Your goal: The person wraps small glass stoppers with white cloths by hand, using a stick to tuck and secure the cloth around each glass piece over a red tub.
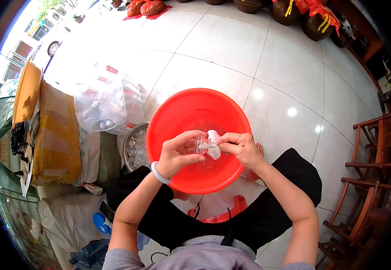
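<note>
Jar [200,146] above basin [168,117], tiled floor [290,92]

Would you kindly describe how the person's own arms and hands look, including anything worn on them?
The left hand and right hand are both ungloved. A smooth, pale, rounded bangle circles the left wrist, while the right wrist has nothing on it. Short grey sleeves end above the elbows, leaving the forearms uncovered.
</note>
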`<state>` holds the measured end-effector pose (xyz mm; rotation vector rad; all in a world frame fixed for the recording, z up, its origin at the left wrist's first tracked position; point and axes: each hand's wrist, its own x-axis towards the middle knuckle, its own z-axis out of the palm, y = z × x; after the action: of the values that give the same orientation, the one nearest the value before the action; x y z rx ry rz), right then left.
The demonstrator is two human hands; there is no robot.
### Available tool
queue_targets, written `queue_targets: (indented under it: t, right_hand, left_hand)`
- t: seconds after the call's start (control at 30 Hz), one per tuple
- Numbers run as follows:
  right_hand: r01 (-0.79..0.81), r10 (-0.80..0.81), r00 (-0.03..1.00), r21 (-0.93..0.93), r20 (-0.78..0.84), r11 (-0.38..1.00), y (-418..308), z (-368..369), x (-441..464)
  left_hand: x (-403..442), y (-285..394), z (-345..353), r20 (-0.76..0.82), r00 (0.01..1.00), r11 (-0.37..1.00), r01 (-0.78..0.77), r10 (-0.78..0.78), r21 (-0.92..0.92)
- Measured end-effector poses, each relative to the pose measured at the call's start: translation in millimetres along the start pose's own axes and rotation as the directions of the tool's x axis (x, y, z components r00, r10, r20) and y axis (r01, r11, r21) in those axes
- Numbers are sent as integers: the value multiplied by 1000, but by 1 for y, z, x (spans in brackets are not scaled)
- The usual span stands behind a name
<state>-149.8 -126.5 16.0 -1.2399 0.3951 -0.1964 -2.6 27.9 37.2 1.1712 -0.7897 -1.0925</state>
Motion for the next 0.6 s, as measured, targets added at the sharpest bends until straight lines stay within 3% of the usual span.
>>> queue_targets:
  t: [0.03,0.17,0.23,0.27,0.3,0.33,0.37,0.4,0.43,0.47,0.6]
  right_hand:
    - [151,-151,989,-146,11,978,-2,0,0]
    - [319,-306,947,-365,97,875,-5,-3,1]
    - [154,-155,988,-134,4,979,-8,2,-2]
    - [154,-155,988,-134,6,979,-6,5,-3]
    - [-4,9,999,90,-53,996,0,8,-4]
    - [-151,182,981,315,-73,937,5,11,-5]
    - [-152,183,981,314,-71,937,11,13,-5]
    - [-208,256,966,484,-34,850,17,16,-5]
    - [-257,322,947,635,14,728,20,18,-5]
    - [-271,366,931,676,1,686,20,21,-5]
    - [-290,367,929,713,49,638,25,18,-6]
  left_hand:
    - [0,0,1,2,1000,1000,-7,7,-5]
    - [-1,-3,-1,40,998,999,-49,48,16]
    - [-1,-2,1,30,997,997,-75,75,20]
    - [-2,-2,1,19,995,995,-101,100,22]
    - [-1,-3,1,17,995,995,-102,102,23]
    - [-1,-6,0,14,985,973,-172,172,153]
    - [-1,-8,-1,20,971,930,-236,240,281]
    - [-1,-7,-2,17,971,930,-235,240,282]
    - [0,-5,-2,57,948,840,-304,312,450]
    - [1,-4,-2,111,921,714,-361,373,599]
    - [1,-7,-1,83,908,721,-380,411,579]
